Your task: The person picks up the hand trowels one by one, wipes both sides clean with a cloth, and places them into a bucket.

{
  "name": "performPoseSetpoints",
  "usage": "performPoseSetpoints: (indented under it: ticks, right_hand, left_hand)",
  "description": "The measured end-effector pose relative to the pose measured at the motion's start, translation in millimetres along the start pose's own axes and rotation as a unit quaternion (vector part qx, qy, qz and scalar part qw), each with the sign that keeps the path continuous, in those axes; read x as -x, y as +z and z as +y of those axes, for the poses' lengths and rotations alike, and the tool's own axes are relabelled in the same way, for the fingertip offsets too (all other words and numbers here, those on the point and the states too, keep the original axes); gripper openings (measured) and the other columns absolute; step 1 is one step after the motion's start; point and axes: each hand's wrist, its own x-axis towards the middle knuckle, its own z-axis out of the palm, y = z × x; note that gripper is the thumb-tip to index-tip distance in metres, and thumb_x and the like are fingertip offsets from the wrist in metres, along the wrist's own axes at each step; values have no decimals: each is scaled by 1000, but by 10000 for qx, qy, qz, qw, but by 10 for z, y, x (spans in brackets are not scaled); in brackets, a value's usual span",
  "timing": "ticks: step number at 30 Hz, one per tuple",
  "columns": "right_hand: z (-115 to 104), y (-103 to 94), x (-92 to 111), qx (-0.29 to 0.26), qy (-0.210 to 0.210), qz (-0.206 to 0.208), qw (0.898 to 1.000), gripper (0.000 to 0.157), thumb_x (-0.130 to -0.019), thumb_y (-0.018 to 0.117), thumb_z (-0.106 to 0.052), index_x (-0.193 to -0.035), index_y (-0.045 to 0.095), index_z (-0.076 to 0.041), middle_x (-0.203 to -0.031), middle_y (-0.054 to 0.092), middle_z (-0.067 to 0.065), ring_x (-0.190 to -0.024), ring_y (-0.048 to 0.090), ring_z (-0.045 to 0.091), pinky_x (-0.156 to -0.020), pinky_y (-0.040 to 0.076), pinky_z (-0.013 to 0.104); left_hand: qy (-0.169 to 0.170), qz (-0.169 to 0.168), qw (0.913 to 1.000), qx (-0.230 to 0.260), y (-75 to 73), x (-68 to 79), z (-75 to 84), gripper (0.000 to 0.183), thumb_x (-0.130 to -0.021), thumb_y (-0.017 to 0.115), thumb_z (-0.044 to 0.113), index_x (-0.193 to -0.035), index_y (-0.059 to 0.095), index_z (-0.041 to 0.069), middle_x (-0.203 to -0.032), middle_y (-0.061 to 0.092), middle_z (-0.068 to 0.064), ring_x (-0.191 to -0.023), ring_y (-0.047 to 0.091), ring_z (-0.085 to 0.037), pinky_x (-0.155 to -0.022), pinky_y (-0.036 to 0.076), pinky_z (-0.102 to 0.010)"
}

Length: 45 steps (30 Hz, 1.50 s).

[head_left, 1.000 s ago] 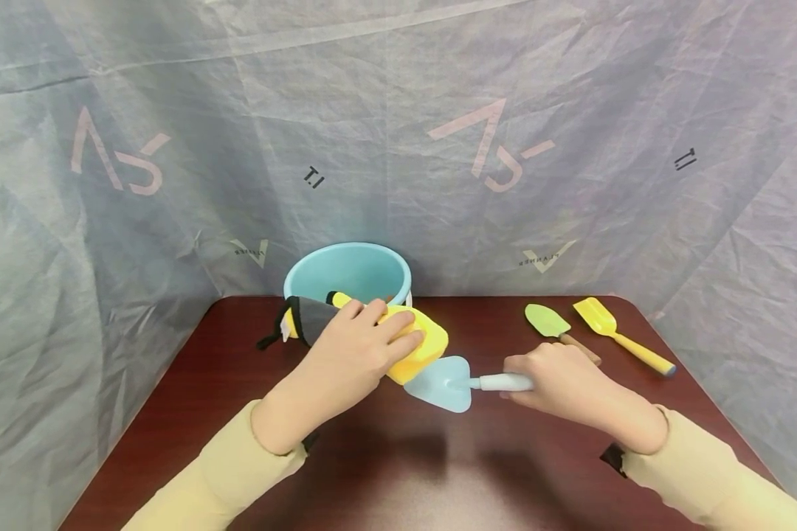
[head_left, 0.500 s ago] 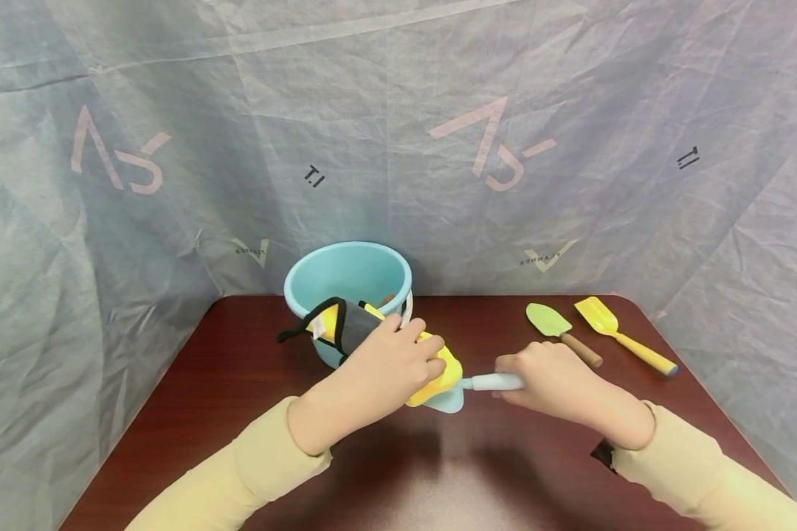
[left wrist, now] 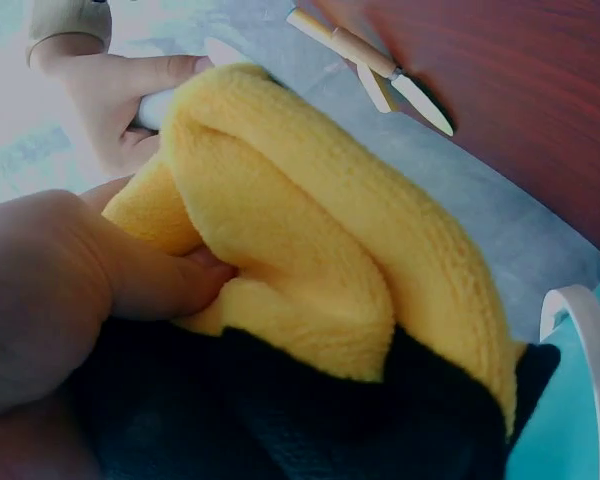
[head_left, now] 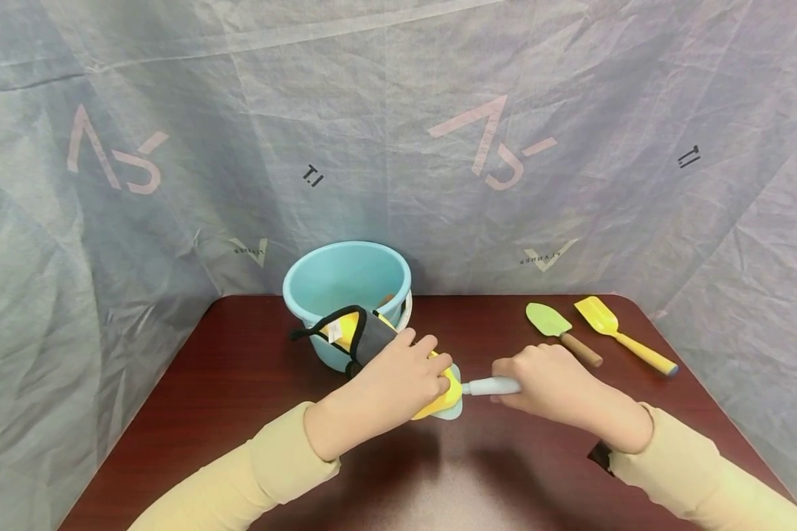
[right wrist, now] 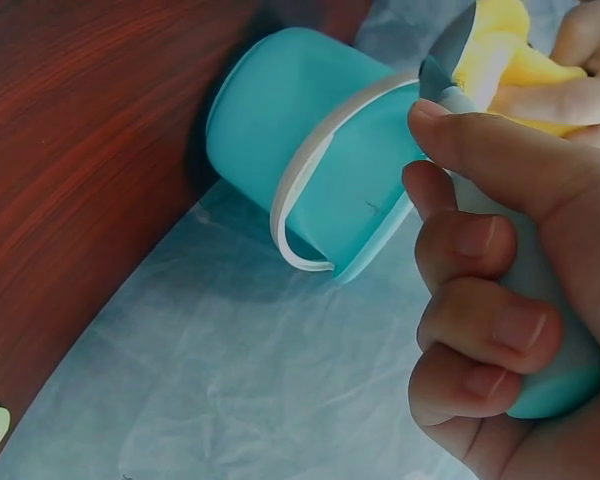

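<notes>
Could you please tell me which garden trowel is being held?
The light-blue trowel, gripped by the right hand; the green, brown-handled trowel and the yellow trowel both lie on the table.

And the left hand slides right, sweeping the yellow-and-grey cloth over the pale blue trowel: its blade, mostly bare 1 second ago, now only peeks out!

A dark red table bears a blue bucket, a green trowel and a yellow shovel
</notes>
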Motion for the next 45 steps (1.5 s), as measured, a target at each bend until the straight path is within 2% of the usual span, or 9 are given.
performPoseSetpoints:
  ticks: [8, 18, 27, 35, 45]
  right_hand:
    - [-25, -26, 4, 28, -61, 39, 10000, 34, -64, 81, -27, -60, 47, -24, -50, 29, -16, -45, 28, 3, -39, 25, 21]
    - [-28, -47, 27, -48, -116, -105, 9999, 32, -64, 82, -27, -62, 50, -24, -51, 33, -17, -46, 30, 2, -40, 27, 21]
    - [-14, -48, 61, -53, -107, -44, 9999, 30, -65, 81, -25, -64, 52, -24, -51, 33, -17, -45, 28, 2, -40, 25, 20]
    - [4, -56, 99, -34, 14, -126, 9999, 28, -66, 82, -27, -65, 54, -25, -52, 37, -17, -44, 31, 3, -41, 25, 22]
    - [44, -47, 159, -33, 141, -26, 9999, 28, -66, 81, -28, -64, 54, -25, -51, 36, -17, -44, 30, 2, -40, 24, 21]
  left_hand:
    - [39, -114, 9999, -12, 18, 3, 8, 31, -67, 80, 35, -97, 73, 28, -91, 59, 8, -82, 46, -15, -69, 37, -31]
    - [24, -220, 9997, 90, 7, 57, 6, 33, -66, 81, 36, -97, 73, 28, -91, 60, 7, -83, 47, -15, -70, 37, -31]
    - [-150, -117, 9998, -60, 45, 129, -18, 27, -66, 78, 30, -93, 73, 29, -87, 56, 7, -81, 46, -16, -71, 38, -31]
    - [-284, 12, 9996, 51, 66, 222, -60, 23, -66, 77, 23, -89, 73, 29, -85, 56, 7, -77, 44, -16, -66, 33, -30]
    - [-447, 191, 9986, 201, 94, 362, -136, 23, -68, 75, 18, -89, 71, 26, -88, 58, 5, -84, 48, -17, -66, 33, -31]
